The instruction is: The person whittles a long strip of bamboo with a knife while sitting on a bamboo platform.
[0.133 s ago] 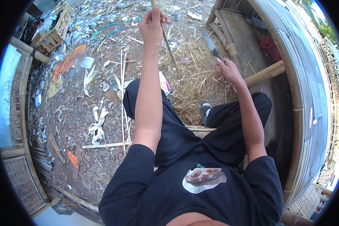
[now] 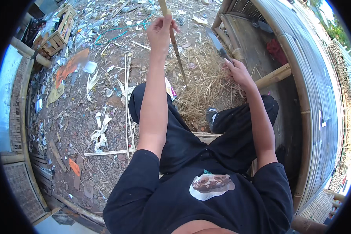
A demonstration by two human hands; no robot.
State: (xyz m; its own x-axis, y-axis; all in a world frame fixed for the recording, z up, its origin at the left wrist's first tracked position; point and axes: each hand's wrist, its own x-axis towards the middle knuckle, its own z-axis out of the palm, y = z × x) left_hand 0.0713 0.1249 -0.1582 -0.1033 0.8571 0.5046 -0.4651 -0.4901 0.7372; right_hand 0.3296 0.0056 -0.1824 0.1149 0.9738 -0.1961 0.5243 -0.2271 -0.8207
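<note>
My left hand [image 2: 160,32] is raised at the top middle, its fingers closed round a thin bamboo strip [image 2: 178,58]. The strip runs from above the hand down to a darker, narrow tip over the straw. To the right, my right hand [image 2: 238,72] grips the dark handle of a knife [image 2: 217,43]. Its broad grey blade points up and left, apart from the strip. Beneath both hands lies a heap of dry shavings [image 2: 202,87], near my shoe [image 2: 211,117].
A bamboo bench [image 2: 304,89] with a slatted top runs along my right. Pale strips [image 2: 127,101] lie on the littered ground to the left. A wooden crate [image 2: 56,33] stands at the far left, and an orange sheet [image 2: 70,68] lies near it. Woven panels [image 2: 21,187] border the left.
The left hand has shifted slightly right and down, and the bamboo strip's lower tip has moved down and right. The knife has moved slightly up and left.
</note>
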